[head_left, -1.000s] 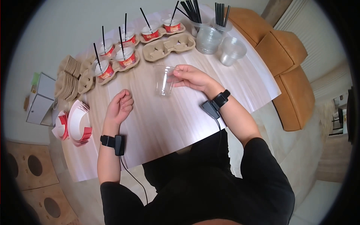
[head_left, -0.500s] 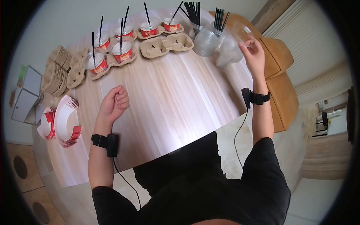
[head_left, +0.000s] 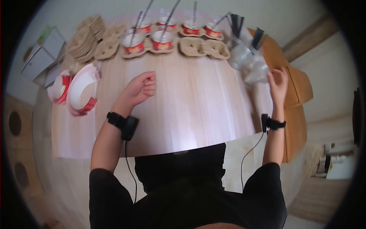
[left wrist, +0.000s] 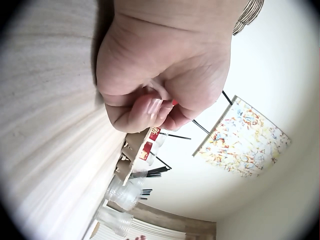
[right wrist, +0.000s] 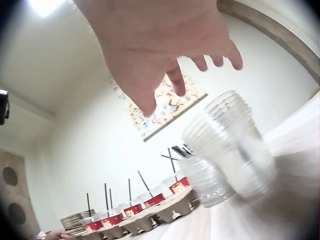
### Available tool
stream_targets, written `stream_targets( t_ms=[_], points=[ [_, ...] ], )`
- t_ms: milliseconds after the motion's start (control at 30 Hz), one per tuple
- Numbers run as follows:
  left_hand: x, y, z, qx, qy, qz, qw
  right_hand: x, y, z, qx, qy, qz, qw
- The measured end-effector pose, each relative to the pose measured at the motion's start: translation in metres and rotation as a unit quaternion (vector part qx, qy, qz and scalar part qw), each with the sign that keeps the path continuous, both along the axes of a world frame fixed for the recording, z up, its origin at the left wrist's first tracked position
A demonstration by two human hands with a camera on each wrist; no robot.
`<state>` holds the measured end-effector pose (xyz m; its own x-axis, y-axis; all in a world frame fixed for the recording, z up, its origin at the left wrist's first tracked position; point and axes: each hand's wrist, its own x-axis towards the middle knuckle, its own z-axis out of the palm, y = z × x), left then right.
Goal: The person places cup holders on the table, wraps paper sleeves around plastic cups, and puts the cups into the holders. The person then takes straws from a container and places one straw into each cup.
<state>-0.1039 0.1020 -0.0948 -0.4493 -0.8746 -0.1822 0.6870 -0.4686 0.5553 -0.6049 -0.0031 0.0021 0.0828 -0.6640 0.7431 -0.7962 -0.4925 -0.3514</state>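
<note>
My right hand (head_left: 279,86) is beside a stack of clear plastic cups (head_left: 257,72) at the table's right side. In the right wrist view its fingers are spread with nothing between them, and the cup stack (right wrist: 240,145) stands below them. My left hand (head_left: 141,88) is over the front middle of the table, fingers curled in toward the palm. The left wrist view shows the same hand (left wrist: 165,70) close above the wood-grain surface, with no object visible in it.
Red-labelled cups (head_left: 162,42) with black straws sit in cardboard carriers along the back. One carrier (head_left: 204,47) has bare wells. Cups of black straws (head_left: 237,26) stand back right. Stacked carriers (head_left: 82,44) and red-white paper pieces (head_left: 82,89) lie left.
My right hand carried a clear cup from the table's middle to the cup stack at the right and let it go. The left hand stays curled; the head view has shifted.
</note>
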Motion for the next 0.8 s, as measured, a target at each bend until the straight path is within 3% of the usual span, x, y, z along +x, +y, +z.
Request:
stream_targets(
  t_ms=[33, 100, 167, 233, 367, 400, 467, 533, 667, 733, 767, 800],
  points=[
    [0.000, 0.000, 0.000, -0.003, -0.005, -0.019, 1.000, 0.008, 0.001, 0.001, -0.030, -0.071, 0.028, 0.997],
    [-0.003, 0.000, 0.005, -0.011, -0.049, -0.004, 0.999, 0.051, 0.022, 0.012, 0.026, -0.229, 0.142, 0.963],
    [-0.007, 0.004, 0.008, -0.021, -0.092, -0.002, 0.996, 0.088, 0.033, 0.003, 0.170, -0.327, 0.307, 0.877],
    [-0.009, 0.004, 0.011, -0.015, -0.108, 0.019, 0.994, 0.121, 0.035, -0.014, 0.330, -0.343, 0.401, 0.782],
    [-0.009, 0.008, 0.013, -0.010, -0.114, 0.019, 0.993, 0.171, 0.030, -0.051, 0.528, -0.426, 0.457, 0.576],
    [-0.009, 0.009, 0.012, -0.022, -0.123, 0.017, 0.992, 0.173, 0.027, -0.063, 0.526, -0.426, 0.465, 0.571],
    [-0.003, 0.005, 0.011, -0.052, -0.141, 0.026, 0.988, 0.175, 0.016, -0.079, 0.563, -0.548, 0.430, 0.445],
    [-0.004, 0.004, 0.005, 0.002, -0.083, 0.079, 0.993, 0.169, 0.007, -0.085, 0.548, -0.555, 0.459, 0.426],
    [-0.013, 0.007, 0.009, -0.024, -0.104, 0.130, 0.986, 0.166, 0.002, -0.090, 0.537, -0.582, 0.473, 0.387],
    [-0.028, 0.005, 0.018, -0.077, -0.268, 0.276, 0.920, 0.164, -0.001, -0.092, 0.530, -0.590, 0.485, 0.369],
    [-0.034, -0.003, 0.026, -0.081, -0.277, 0.271, 0.918, 0.165, -0.002, -0.093, 0.544, -0.585, 0.470, 0.374],
    [-0.043, -0.010, 0.031, -0.100, -0.357, 0.335, 0.866, 0.165, -0.001, -0.095, 0.562, -0.580, 0.452, 0.379]
  ],
)
